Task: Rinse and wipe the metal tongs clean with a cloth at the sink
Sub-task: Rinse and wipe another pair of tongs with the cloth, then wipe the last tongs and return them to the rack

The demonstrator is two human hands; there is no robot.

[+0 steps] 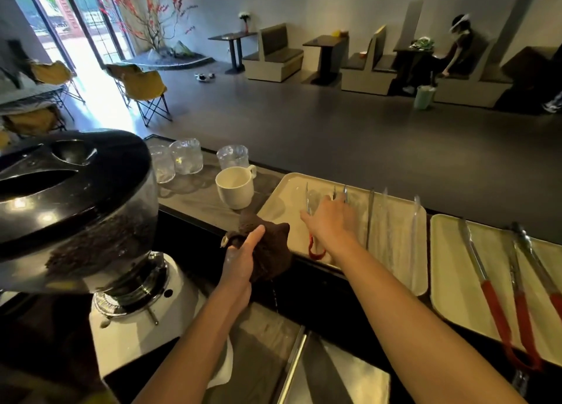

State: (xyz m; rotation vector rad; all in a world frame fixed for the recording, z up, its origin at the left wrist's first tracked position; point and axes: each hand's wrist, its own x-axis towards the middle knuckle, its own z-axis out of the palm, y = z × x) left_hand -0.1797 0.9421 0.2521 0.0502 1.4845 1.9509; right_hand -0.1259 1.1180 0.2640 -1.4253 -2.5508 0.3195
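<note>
Metal tongs (308,201) (red-handled) lie flat; brown cloth (270,251) bunched.

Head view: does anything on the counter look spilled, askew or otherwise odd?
Minor only: the brown cloth gripped in the left hand seems to drip a thin streak below it. Tongs on the right tray overhang its near edge.

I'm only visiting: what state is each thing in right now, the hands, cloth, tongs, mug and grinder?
left hand: grips the cloth.
brown cloth: bunched up, lifted.
right hand: fingers spread above the red-handled tongs; contact unclear.
red-handled tongs: lying on the left tray.
white mug: upright, empty.
bean hopper: lidded, partly filled.
spare tongs: lying on the right tray.
</note>
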